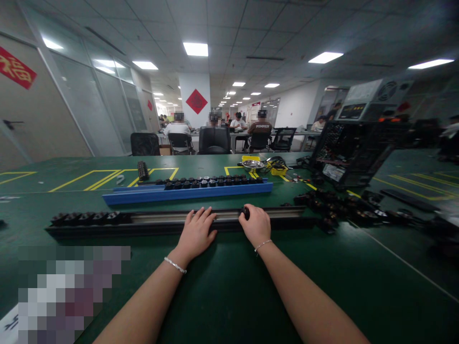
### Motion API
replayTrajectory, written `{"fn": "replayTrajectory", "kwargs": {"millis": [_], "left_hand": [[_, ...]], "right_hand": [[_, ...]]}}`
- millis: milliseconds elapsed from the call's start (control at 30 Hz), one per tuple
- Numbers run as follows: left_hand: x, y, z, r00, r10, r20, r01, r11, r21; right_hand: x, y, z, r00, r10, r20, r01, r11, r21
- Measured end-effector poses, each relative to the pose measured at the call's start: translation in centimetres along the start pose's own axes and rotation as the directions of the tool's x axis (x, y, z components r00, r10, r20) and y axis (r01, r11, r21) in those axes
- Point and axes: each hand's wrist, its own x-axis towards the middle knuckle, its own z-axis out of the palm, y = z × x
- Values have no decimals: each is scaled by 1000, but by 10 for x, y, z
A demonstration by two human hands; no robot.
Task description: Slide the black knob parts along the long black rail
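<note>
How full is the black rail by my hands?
Partly full: the black rail has dark parts along its left end, while bare channel shows between your left hand and right hand.

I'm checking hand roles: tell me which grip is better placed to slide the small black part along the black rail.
Likely the right grip: it holds the small black part at the black rail. The left grip lies open on the rail, apart from that part.
</note>
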Motion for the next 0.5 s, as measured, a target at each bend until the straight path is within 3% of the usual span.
{"fn": "replayTrajectory", "kwargs": {"millis": [500], "left_hand": [[0,1,0,1000,5,2,-5,1000,24]], "right_hand": [[5,17,-5,997,56,-49,-56,998,-8]]}}
